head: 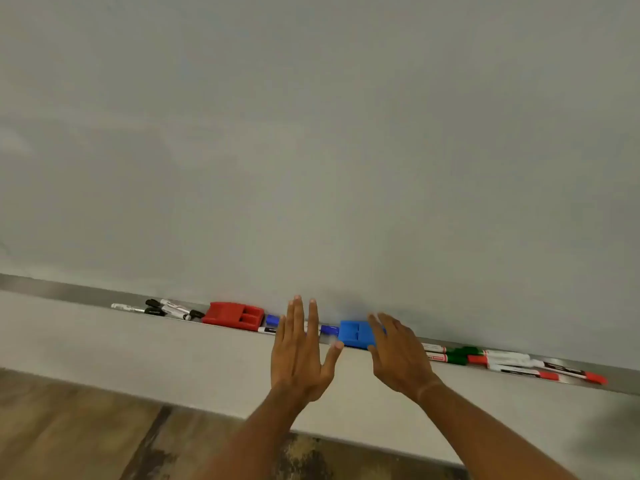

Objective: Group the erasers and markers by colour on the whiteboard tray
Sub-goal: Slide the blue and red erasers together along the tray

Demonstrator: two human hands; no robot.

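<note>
- I'd leave the black markers (169, 309) at the tray's (69, 293) left end, red eraser (233, 316) just beside.
- My left hand (299, 355) is flat, fingers straight, holding nothing, over the blue markers (273, 322).
- My right hand (398, 355), loosely spread, touches the blue eraser (355, 334); I'd slide it left to those.
- Green markers (460, 354) and red markers (540, 370) lie mixed at the right; sort them later.

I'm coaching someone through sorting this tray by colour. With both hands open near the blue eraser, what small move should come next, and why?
Probably take hold of the red eraser with the left hand and carry it right, toward the red markers. It sits left of the blue markers and blue eraser, far from the other red things, and neither hand holds anything.
</note>
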